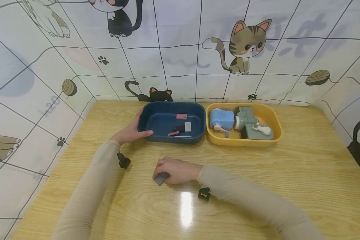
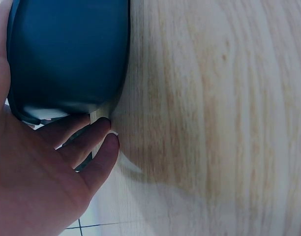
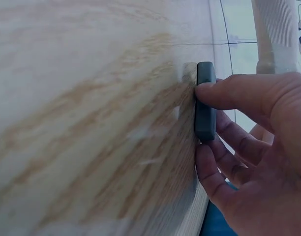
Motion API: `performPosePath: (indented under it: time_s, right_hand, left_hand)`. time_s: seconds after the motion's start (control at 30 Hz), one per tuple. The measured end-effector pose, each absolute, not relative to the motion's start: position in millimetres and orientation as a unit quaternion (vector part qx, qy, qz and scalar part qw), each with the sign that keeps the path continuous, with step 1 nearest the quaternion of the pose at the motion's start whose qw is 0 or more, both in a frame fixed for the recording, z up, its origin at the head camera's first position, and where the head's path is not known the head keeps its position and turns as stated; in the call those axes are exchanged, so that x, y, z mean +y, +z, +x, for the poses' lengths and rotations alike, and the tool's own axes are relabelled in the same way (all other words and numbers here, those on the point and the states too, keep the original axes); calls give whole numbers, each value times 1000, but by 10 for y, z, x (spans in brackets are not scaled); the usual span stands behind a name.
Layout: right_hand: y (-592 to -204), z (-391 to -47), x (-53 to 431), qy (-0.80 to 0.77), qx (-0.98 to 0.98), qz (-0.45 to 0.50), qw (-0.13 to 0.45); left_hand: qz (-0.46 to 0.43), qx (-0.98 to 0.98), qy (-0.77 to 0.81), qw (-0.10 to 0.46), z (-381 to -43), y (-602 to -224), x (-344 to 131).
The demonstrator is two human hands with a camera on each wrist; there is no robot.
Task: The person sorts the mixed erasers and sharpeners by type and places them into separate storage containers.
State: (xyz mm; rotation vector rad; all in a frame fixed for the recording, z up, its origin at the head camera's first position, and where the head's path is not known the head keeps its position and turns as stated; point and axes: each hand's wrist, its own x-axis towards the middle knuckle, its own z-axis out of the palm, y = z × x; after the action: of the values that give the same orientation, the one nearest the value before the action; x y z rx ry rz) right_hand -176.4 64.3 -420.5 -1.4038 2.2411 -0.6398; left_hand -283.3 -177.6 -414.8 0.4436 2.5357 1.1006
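Observation:
My left hand (image 1: 131, 132) holds the left end of a dark blue bin (image 1: 175, 139), its thumb over the front left rim. Seen from the left wrist, the other fingers bend loosely by the bin's end wall. On the table before the bin, my right hand (image 1: 177, 170) pinches a small grey rectangular block (image 3: 206, 115) between thumb and fingers. That block lies at the tabletop; part of it is hidden by the hand in the head view. Inside the blue bin are a pink block (image 1: 181, 116), a black-and-white block (image 1: 187, 126) and thin sticks.
A yellow bin (image 1: 243, 142) stands against the blue bin's right side. It contains a blue device with a crank handle (image 1: 222, 119) and grey-green devices (image 1: 259, 131). A cat-patterned sheet (image 1: 180, 60) hangs behind and beside the wooden table (image 1: 138, 206).

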Motion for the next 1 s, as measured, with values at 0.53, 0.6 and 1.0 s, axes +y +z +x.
performPosePath:
  time_s: [0.53,0.6,1.0]
  right_hand:
    - [-4171,-1763,667,-225,805,-505,216]
    - [-4165,-1765,675,-227,804,-505,217]
    - [-4051,-1814,737,-236,806,-503,204]
  left_hand:
    - [157,887,394,182,-2693,-3916,-1684]
    - [154,885,397,188,-2627,-3801,-1637]
    - [151,885,395,192,-2572,-3703,-1594]
